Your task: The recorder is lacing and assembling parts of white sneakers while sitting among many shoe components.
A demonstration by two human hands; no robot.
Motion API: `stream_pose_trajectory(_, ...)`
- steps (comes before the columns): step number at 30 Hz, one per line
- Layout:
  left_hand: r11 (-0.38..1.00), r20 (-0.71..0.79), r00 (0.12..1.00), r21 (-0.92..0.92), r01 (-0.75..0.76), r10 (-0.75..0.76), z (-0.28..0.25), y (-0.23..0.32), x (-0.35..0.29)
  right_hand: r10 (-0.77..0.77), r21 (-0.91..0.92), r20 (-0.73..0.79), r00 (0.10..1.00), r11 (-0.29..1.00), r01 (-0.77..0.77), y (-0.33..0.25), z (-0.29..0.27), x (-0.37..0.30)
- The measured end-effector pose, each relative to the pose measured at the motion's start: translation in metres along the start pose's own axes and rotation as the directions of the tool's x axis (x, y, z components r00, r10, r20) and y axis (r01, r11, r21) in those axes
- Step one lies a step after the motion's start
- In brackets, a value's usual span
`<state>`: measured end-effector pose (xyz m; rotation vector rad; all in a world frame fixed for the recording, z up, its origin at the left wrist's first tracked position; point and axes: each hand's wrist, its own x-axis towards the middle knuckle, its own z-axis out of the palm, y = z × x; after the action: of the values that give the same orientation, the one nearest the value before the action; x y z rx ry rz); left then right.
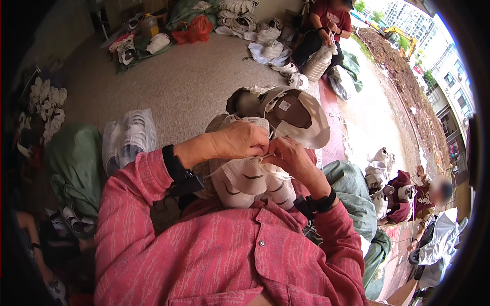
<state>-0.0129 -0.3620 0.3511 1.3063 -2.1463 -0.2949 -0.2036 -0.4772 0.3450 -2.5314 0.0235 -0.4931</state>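
Note:
White shoe uppers [242,176] with small dark curved marks are bunched in my lap, toes toward me. Over them my left hand [244,138] is closed, fingertips pinched at the middle of the bundle. My right hand [292,155] meets it there, thumb and fingers pinched on a thin white shoelace [266,162]. A loose strand trails left below my left hand. What my left fingertips grip is mostly hidden behind the knuckles, though it is at the same lace. Just beyond my hands lies a beige cap [312,120] with a dark brown inside.
Left of me stand a clear bag of stacked shoe parts [133,133] and a green sack [76,158]. A grey-green sack [347,188] is at my right. Beyond, a co-worker [332,23] sits holding a stack of uppers [320,62]. Shoe piles [240,23] line the back.

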Motion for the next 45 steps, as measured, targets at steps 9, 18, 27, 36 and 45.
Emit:
stream_pose_trajectory(9, 0.918, -0.528, 0.755, -0.294, 0.267, -0.389, -0.031, -0.005, -0.039, 0.081, 0.06, 0.018, 0.997, 0.995, -0.082, -0.009, -0.004, 0.006)
stream_pose_trajectory(18, 0.484, -0.322, 0.616, -0.868, 0.11, -0.719, 0.022, 0.03, -0.083, 0.058, -0.226, -0.11, 0.992, 0.971, -0.082, -0.047, 0.012, 0.02)
stream_pose_trajectory(27, 0.175, 0.003, 0.71, -0.969, 0.177, -0.704, 0.004, 0.038, -0.099, 0.268, 0.777, 0.317, 0.91, 0.477, -0.411, -0.043, -0.013, 0.001)
stream_pose_trajectory(36, 0.668, -0.162, 0.762, -0.616, 0.418, -0.627, 0.02, 0.037, -0.079, 0.385, 0.556, 0.19, 0.903, 0.716, -0.422, -0.039, -0.013, -0.01)
stream_pose_trajectory(45, 0.739, -0.207, 0.712, -0.265, 0.619, -0.671, 0.013, 0.05, -0.067, 0.181, 0.475, 0.129, 0.975, 0.852, -0.221, -0.027, 0.019, -0.002)
